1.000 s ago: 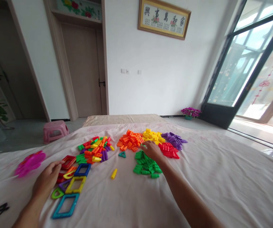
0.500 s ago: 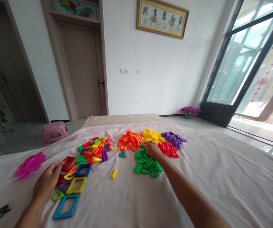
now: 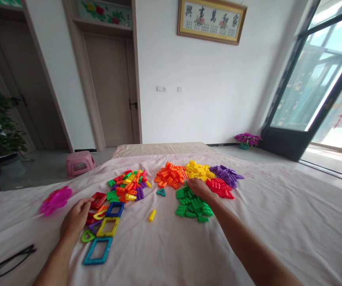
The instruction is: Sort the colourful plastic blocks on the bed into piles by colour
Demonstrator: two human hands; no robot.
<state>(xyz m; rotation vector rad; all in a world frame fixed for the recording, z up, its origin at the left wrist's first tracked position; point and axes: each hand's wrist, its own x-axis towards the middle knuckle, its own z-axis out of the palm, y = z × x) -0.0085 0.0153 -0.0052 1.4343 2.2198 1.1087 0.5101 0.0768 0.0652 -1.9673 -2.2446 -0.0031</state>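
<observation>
My left hand (image 3: 76, 217) is closed at the left, its thumb and fingertips pinching the near edge of a red square magnetic tile (image 3: 99, 194). Below that tile lie a blue square tile (image 3: 108, 210), a yellow square tile (image 3: 116, 227), a teal square tile (image 3: 109, 248), a purple triangle and a lime rounded tile (image 3: 83, 238). My right hand (image 3: 200, 188) rests palm down at the top of a pile of green plastic pieces (image 3: 191, 205). Its fingers look curled together; what they hold, if anything, is hidden.
Orange (image 3: 171, 175), yellow (image 3: 199, 171), purple (image 3: 226, 174) and red pieces (image 3: 220, 187) lie in separate piles. A mixed pile (image 3: 129, 186), a teal triangle (image 3: 161, 192) and a lone yellow piece (image 3: 152, 215) are nearer the middle. Magenta plastic (image 3: 56, 200) and eyeglasses (image 3: 13, 258) lie left.
The whole view has shifted, so everything appears further right. Both hands keep their places, the left at the red tile and the right on the green pile.
</observation>
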